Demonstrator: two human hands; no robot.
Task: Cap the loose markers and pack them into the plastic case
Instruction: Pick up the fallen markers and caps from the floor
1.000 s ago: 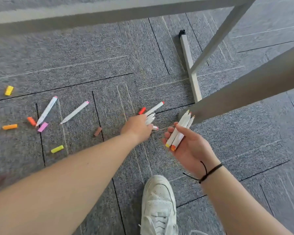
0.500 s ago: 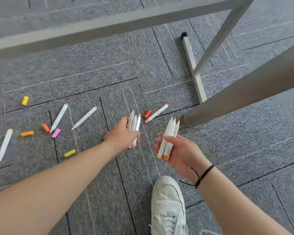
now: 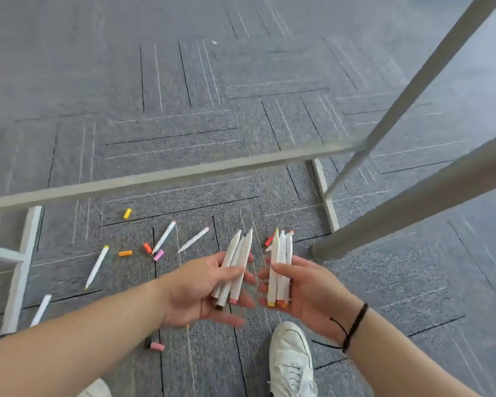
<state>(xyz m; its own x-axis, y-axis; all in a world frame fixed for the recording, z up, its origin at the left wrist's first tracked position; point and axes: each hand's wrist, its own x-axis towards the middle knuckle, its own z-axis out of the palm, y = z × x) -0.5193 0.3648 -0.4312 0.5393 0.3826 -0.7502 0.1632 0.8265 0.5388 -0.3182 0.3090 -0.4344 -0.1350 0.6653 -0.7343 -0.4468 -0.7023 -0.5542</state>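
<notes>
I can read no writing anywhere: the white markers [image 3: 235, 267] I hold bear no legible print, and neither do the loose caps [image 3: 125, 253] or my shoe [image 3: 291, 359].

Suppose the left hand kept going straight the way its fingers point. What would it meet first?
The left hand, holding a bundle of markers, has its fingers aimed right, toward the right hand. It would probably meet that hand's fingertips first, though depth is uncertain.
</notes>
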